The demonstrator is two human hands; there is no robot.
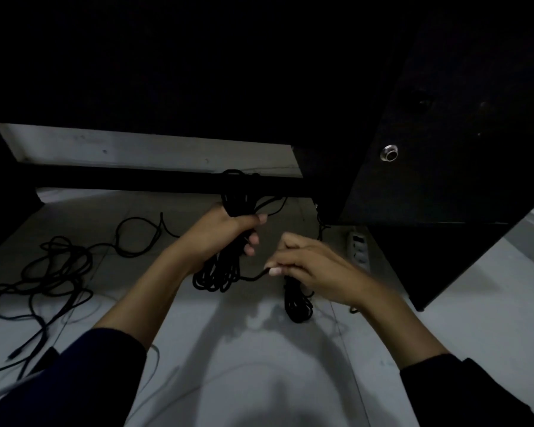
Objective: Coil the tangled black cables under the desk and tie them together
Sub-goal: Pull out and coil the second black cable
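Note:
My left hand (228, 229) grips a coiled bundle of black cable (219, 272) around its middle, loops hanging below the fist and sticking up above it. A loose end (253, 277) runs from the bundle's lower part to my right hand (309, 266), which pinches it between thumb and fingertips. A second coiled black bundle (298, 306) lies on the floor just under my right hand. To the left, a loose tangle of black cables (53, 272) sprawls over the pale floor.
The dark underside of the desk fills the top of the view, with a black side panel (429, 180) at right carrying a metal fitting (389, 153). A white power strip (359, 246) lies by that panel. A black crossbar (121, 180) spans behind the hands.

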